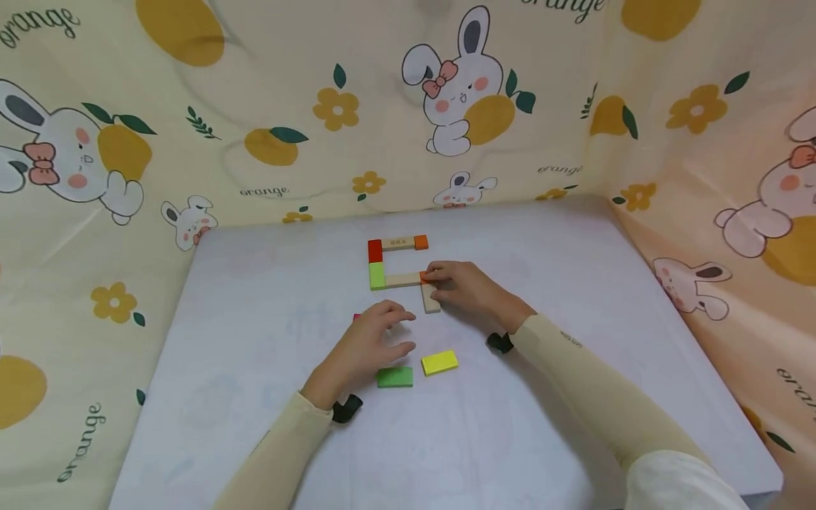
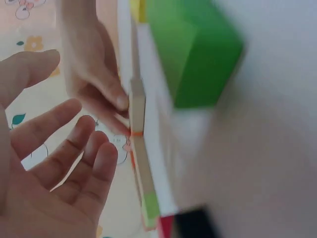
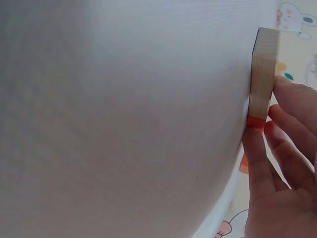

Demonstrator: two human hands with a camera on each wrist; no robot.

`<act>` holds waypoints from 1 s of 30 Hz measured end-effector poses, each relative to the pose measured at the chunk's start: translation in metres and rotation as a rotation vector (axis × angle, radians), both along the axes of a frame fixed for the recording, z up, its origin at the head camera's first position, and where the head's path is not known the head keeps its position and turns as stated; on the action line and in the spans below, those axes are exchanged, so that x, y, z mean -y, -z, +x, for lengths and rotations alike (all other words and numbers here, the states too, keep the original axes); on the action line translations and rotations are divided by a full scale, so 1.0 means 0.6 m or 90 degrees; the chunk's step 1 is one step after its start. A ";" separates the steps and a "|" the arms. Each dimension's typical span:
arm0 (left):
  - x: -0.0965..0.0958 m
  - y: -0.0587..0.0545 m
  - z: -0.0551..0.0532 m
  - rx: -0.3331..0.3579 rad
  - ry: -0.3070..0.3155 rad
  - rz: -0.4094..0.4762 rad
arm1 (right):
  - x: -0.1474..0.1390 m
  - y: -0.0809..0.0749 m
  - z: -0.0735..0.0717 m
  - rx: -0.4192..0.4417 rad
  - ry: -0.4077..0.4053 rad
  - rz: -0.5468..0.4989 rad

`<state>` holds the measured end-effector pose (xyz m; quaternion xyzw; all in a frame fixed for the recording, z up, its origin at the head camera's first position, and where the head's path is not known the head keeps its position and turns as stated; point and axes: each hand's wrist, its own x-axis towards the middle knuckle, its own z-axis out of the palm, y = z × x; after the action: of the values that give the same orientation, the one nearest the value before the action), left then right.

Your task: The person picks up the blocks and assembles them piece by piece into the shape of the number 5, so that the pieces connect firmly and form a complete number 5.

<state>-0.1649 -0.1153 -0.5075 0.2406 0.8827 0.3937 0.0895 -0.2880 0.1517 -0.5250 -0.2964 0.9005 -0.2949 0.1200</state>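
Right of the lime block lie three wood blocks and two orange blocks; behind, touching it, one red block; nearer than it, one green block, one yellow block and one pink block, mostly hidden. Right of it, the right hand touches an orange and a wood block; whether it pinches, I cannot tell. Nearer than it, the left hand has spread fingers.

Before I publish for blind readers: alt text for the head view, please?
A person's right hand holds a rectangular wooden block at the end of a bent row of coloured and wooden blocks on a white table. The left hand hovers by a green rectangular block and a yellow one.
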 end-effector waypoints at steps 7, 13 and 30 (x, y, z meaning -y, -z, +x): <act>-0.037 0.022 0.037 -0.032 0.014 -0.062 | -0.002 -0.001 -0.006 -0.010 -0.001 -0.003; -0.059 0.032 0.050 -0.042 0.031 -0.097 | -0.003 -0.001 -0.005 0.006 0.010 -0.008; -0.077 0.034 0.053 0.010 0.020 -0.128 | 0.002 0.002 -0.004 0.030 0.020 -0.009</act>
<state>-0.1329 -0.0692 -0.5282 0.2413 0.9132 0.3033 0.1261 -0.2902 0.1507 -0.5262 -0.2757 0.8999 -0.3098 0.1347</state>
